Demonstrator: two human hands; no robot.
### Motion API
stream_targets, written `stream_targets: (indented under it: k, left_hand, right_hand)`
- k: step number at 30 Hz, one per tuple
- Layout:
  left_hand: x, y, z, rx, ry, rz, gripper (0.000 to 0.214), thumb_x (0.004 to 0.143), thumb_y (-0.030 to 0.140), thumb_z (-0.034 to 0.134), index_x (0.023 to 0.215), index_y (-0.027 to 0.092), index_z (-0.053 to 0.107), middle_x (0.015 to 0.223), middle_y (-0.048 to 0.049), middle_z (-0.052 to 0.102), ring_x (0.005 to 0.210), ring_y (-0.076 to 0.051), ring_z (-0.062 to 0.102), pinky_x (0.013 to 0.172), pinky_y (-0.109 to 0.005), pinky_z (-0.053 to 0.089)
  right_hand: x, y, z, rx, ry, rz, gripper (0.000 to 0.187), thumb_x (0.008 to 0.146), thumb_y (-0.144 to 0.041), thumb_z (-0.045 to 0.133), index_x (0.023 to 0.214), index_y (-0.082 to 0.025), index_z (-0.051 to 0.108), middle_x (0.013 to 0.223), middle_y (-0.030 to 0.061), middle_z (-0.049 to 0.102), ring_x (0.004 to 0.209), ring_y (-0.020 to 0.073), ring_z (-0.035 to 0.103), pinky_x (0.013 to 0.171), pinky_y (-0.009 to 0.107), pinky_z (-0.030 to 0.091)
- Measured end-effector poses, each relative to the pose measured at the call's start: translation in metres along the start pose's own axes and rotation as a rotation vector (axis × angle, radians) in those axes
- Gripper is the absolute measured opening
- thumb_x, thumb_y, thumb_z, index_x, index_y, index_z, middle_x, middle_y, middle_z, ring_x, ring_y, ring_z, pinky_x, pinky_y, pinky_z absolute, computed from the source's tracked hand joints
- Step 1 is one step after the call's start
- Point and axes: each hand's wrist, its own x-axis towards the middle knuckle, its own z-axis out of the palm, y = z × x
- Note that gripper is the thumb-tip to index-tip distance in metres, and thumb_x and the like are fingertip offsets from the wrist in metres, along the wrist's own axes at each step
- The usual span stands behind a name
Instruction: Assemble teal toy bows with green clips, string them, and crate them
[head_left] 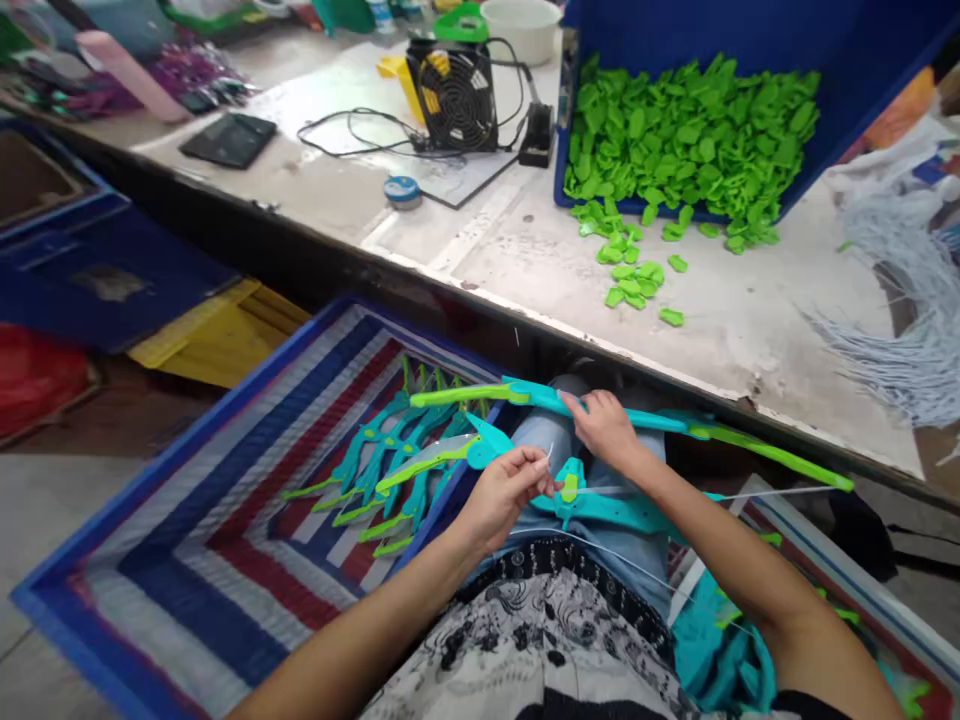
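Observation:
A teal and green plastic toy bow lies across my lap below the table edge. My right hand is closed on its middle, fingers wrapped over the teal grip. My left hand is pinched on a thin white string next to a teal piece with a green tab. The string runs right toward the bow's green tip. Another strand crosses my lap lower down.
A striped woven bag at my left holds several finished teal bows. On the table stand a blue bin spilling green plastic pieces, a black fan, a tape roll and pale string bundles.

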Motion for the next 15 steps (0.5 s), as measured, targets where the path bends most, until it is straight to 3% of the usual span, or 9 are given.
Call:
stream_targets:
  k: [5,11,15]
  left_hand:
    - [0.014,0.018,-0.008,-0.024,0.157,0.242,0.033,0.064,0.041,0.081,0.071,0.017,0.06,0.05,0.0069,0.047,0.051,-0.008,0.047,0.063,-0.026,0.049]
    - [0.031,0.054,-0.036,0.049,0.516,0.598,0.027,0.066,0.038,0.076,0.073,0.017,0.061,0.046,0.0094,0.041,0.042,-0.005,0.038,0.046,-0.02,0.037]
    - [0.039,0.074,-0.054,0.212,0.613,0.628,0.024,0.068,0.037,0.072,0.074,0.017,0.062,0.044,0.0077,0.045,0.039,-0.006,0.04,0.039,-0.019,0.027]
  right_hand:
    - [-0.001,0.025,-0.005,0.029,-0.086,0.061,0.043,0.09,-0.029,0.056,0.133,-0.022,0.057,0.096,0.0128,0.063,0.086,0.0241,0.059,0.072,0.031,0.045]
    - [-0.012,0.049,-0.003,0.18,-0.067,0.002,0.033,0.09,-0.036,0.057,0.122,-0.029,0.064,0.091,0.0042,0.066,0.079,0.0179,0.064,0.061,0.025,0.044]
    - [-0.018,0.054,-0.005,0.226,-0.076,-0.014,0.033,0.091,-0.036,0.056,0.12,-0.027,0.065,0.092,0.0037,0.068,0.079,0.0175,0.066,0.062,0.025,0.047]
